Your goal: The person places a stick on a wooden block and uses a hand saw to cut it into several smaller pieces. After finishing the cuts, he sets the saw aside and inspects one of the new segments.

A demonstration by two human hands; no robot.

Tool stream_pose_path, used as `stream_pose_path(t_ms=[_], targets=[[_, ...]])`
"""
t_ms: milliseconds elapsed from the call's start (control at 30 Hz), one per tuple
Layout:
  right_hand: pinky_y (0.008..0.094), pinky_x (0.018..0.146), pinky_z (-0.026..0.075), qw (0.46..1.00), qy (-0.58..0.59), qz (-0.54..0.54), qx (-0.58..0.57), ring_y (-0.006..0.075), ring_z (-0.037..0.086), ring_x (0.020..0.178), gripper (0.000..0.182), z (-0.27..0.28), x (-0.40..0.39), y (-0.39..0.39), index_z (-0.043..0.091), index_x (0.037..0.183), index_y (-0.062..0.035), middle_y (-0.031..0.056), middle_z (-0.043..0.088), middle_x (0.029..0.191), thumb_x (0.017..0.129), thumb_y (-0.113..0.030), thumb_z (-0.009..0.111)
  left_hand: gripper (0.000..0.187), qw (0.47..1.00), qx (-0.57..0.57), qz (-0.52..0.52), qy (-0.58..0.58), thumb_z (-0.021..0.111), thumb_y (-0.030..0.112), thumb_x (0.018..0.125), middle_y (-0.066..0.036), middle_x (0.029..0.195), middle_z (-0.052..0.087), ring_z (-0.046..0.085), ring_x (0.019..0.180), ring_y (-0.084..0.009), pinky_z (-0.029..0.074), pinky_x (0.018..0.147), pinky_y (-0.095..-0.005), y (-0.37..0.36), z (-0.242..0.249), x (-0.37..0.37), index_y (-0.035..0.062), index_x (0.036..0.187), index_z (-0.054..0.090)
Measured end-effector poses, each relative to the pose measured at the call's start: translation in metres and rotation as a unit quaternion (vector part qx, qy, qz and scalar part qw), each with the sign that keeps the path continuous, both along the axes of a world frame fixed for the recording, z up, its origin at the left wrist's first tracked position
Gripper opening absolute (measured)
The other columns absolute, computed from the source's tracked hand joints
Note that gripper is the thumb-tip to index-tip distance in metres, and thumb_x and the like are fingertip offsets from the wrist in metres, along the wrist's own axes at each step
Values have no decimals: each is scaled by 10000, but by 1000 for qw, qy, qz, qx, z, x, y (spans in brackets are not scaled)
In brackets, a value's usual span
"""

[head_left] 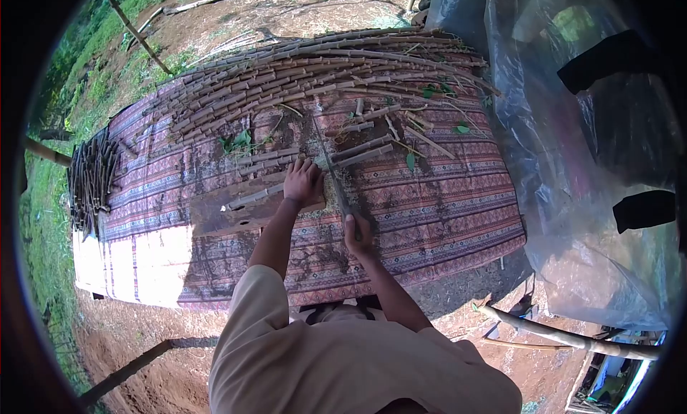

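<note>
My right hand point(358, 234) is wrapped round the handle of a hand saw point(332, 165), whose long narrow blade points away from me across the table. Just left of the blade, my left hand point(304, 181) presses down with curled fingers on a cassava stem point(257, 196). That stem lies over a flat wooden board point(215, 208), and its far end is hidden under the hand. Short cut stem pieces point(269, 158) rest behind my left hand. More cut pieces point(365, 153) lie right of the blade, amid pale sawdust.
Long cassava stems point(300, 74) are heaped along the table's back. A bundle of short pieces point(93, 178) stands at the left end of the patterned tablecloth point(444, 231). Clear plastic sheeting point(522, 106) hangs at the right. A wooden pole point(565, 332) crosses the lower right.
</note>
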State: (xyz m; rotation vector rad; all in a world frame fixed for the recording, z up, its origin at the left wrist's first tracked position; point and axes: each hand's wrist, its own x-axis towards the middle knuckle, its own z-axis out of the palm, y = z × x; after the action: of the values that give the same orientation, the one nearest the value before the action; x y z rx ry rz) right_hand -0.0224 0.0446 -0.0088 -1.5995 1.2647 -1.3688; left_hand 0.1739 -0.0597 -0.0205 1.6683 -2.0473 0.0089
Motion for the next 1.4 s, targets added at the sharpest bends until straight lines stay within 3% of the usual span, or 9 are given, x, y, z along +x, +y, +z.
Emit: stream_pose_path(t_ms=[100,300,400,700,900,1067,1200,1300,1400], targets=[[249,508,326,961,-165,111,192,53,393,548,362,-12,-12,3,450,756,-83,-26,414,625,1044,-302,435,249,1000,-29,1,1,605,343,898,-96,956,555,522,1000,-311,409,893,-451,0,-3,1,98,856,591],[246,466,321,959,-193,100,184,35,421,525,334,-17,-33,67,502,788,-75,-56,454,602,1024,-308,465,247,1000,1,4,6,596,335,902,-99,956,552,518,1015,-309,405,902,-447,1,2,-1,89,884,583],[246,479,333,982,-132,70,119,41,428,530,336,-33,-26,53,500,787,-72,-47,451,596,1022,-309,464,242,999,-22,44,1,595,328,903,-98,949,547,519,1015,-310,404,899,-441,-2,3,-5,89,869,577],[282,503,330,975,-102,108,167,67,427,552,314,3,-59,72,502,780,-53,-30,461,610,1024,-246,456,216,1000,-27,1,3,609,299,889,-104,956,544,521,1007,-322,419,871,-454,-2,-2,-2,88,863,567],[257,506,323,988,-29,57,141,45,408,553,364,-3,-18,12,497,769,-56,-53,431,614,1025,-311,453,234,1000,8,3,11,612,317,884,-110,952,545,518,997,-326,416,884,-450,3,0,-1,87,874,570],[260,517,348,991,-54,99,76,50,426,570,364,-3,-52,72,487,752,-55,-32,450,629,1027,-292,465,239,1000,-23,6,6,616,322,878,-104,955,552,519,999,-320,415,895,-442,0,0,-3,88,880,569],[263,517,351,976,-95,101,169,48,433,574,317,-6,-38,51,562,830,-35,-27,454,636,1029,-260,460,247,1000,6,0,8,617,324,875,-115,986,562,521,1042,-326,410,923,-448,3,-1,-3,82,904,578],[298,503,384,999,42,-6,-1,101,501,538,298,19,-2,4,552,837,-38,20,509,604,1027,-245,451,253,1000,13,2,8,616,326,875,-119,990,563,522,1045,-330,408,929,-455,2,0,-2,78,912,579],[265,517,344,972,-77,117,188,60,432,572,314,0,-22,28,582,918,-12,-25,458,640,1026,-278,456,254,1000,3,2,4,614,326,877,-118,988,563,523,1041,-332,409,926,-459,-1,-2,-1,77,911,577]])
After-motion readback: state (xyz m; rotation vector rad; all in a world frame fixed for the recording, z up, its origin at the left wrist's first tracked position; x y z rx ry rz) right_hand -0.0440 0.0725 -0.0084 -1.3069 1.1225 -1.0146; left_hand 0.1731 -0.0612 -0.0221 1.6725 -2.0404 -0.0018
